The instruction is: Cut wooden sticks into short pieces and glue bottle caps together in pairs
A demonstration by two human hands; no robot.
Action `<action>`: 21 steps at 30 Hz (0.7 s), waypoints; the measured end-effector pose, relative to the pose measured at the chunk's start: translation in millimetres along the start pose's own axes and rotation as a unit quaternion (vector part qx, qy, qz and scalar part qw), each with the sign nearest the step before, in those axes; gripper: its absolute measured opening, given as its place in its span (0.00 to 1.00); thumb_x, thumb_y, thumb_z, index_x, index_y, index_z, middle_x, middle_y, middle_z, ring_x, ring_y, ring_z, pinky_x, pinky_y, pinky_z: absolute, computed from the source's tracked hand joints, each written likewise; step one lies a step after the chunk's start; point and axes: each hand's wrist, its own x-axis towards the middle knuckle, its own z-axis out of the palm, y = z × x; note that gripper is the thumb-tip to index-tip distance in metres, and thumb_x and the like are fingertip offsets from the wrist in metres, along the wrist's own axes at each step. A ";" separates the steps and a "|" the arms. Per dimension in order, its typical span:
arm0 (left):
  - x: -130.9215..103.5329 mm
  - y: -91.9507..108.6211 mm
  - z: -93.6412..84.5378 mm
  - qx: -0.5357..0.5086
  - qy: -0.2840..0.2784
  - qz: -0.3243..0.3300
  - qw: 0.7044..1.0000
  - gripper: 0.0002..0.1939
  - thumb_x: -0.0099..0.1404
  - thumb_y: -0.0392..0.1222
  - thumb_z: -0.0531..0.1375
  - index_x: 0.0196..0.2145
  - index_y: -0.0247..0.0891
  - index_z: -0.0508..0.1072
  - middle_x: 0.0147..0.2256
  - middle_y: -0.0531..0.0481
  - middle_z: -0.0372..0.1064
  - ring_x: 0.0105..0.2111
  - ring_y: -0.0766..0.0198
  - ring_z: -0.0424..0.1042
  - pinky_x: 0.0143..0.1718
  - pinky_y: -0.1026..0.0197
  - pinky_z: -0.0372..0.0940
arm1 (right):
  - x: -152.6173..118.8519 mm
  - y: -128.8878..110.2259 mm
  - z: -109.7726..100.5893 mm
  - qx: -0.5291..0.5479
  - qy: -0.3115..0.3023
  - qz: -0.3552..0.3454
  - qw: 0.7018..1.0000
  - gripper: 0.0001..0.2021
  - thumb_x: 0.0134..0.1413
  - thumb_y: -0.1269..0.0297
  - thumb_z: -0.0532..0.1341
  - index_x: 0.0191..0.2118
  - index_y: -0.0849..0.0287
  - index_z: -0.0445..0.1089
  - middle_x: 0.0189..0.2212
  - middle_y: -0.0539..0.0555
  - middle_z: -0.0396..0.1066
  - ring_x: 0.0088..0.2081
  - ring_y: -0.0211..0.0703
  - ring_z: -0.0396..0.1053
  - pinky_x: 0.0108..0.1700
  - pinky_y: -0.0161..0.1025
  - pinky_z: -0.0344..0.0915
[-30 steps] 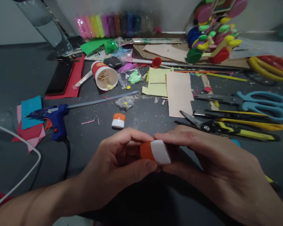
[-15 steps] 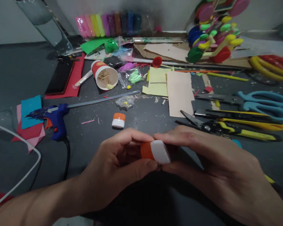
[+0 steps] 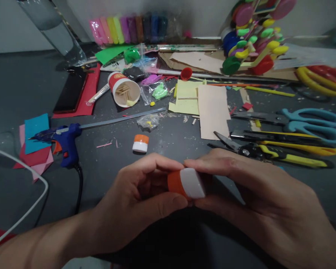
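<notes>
Between my two hands is a small, glossy orange-and-white piece [image 3: 193, 184] with rounded edges; its exact kind is unclear. The thumb and fingers of my left hand [image 3: 148, 190] are closed around its orange end. Against the white end press the thumb and fingertips of my right hand [image 3: 254, 190]. The piece lies on its side, the white end turned right, just above the desk. A similar orange-and-white piece [image 3: 140, 143] stands upright on the desk ahead of my left hand, orange part on top. My palms and fingers hide some of the held piece.
To the left are a blue glue gun [image 3: 68, 144] and a white cable [image 3: 43, 179]. Pliers-like cutters [image 3: 246, 150], a cutter knife [image 3: 268, 136] and blue-handled scissors [image 3: 305, 119] lie right. Beyond are a tipped paper cup [image 3: 126, 89], coloured paper [image 3: 214, 112] and a phone [image 3: 71, 89].
The held piece has tilted slightly and shifted a little right, with more of its white end showing. Both hands keep hold of it; the desk items stay put.
</notes>
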 end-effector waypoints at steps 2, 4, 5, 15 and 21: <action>0.2 0.3 0.6 -0.010 0.003 0.001 1.000 0.12 0.63 0.34 0.68 0.44 0.42 0.76 0.36 0.54 0.79 0.34 0.69 0.77 0.35 0.70 0.71 | -0.6 -0.2 0.9 -0.001 -0.001 -0.001 1.000 0.09 0.69 0.55 0.59 0.52 0.41 0.65 0.42 0.45 0.74 0.38 0.37 0.74 0.35 0.29 0.72; 0.5 0.9 1.3 -0.028 0.006 -0.001 1.000 0.11 0.62 0.33 0.68 0.43 0.41 0.76 0.35 0.54 0.79 0.34 0.70 0.77 0.35 0.70 0.71 | -0.8 0.2 1.5 0.002 0.001 0.001 1.000 0.09 0.69 0.55 0.58 0.52 0.42 0.65 0.42 0.45 0.74 0.37 0.36 0.74 0.34 0.29 0.71; 0.8 1.3 1.6 -0.040 0.005 -0.005 0.999 0.11 0.62 0.33 0.68 0.42 0.41 0.77 0.34 0.55 0.79 0.33 0.71 0.77 0.35 0.70 0.71 | -0.8 0.3 1.5 0.004 0.002 0.000 1.000 0.09 0.69 0.55 0.58 0.52 0.42 0.65 0.42 0.45 0.74 0.37 0.36 0.74 0.34 0.29 0.71; 3.0 2.5 3.1 -0.108 -0.005 -0.035 0.994 0.09 0.63 0.31 0.67 0.41 0.39 0.77 0.34 0.56 0.79 0.33 0.73 0.78 0.37 0.72 0.72 | 2.3 0.2 0.6 -0.008 0.004 -0.010 1.000 0.09 0.69 0.55 0.58 0.52 0.43 0.64 0.42 0.45 0.75 0.39 0.36 0.75 0.34 0.28 0.71; 0.9 1.4 2.2 -0.062 0.007 -0.017 0.998 0.10 0.61 0.34 0.69 0.41 0.38 0.76 0.33 0.53 0.79 0.33 0.67 0.78 0.36 0.66 0.73 | 3.2 0.9 -0.6 0.002 0.001 -0.012 1.000 0.08 0.69 0.55 0.58 0.51 0.43 0.65 0.42 0.46 0.75 0.37 0.39 0.76 0.33 0.32 0.72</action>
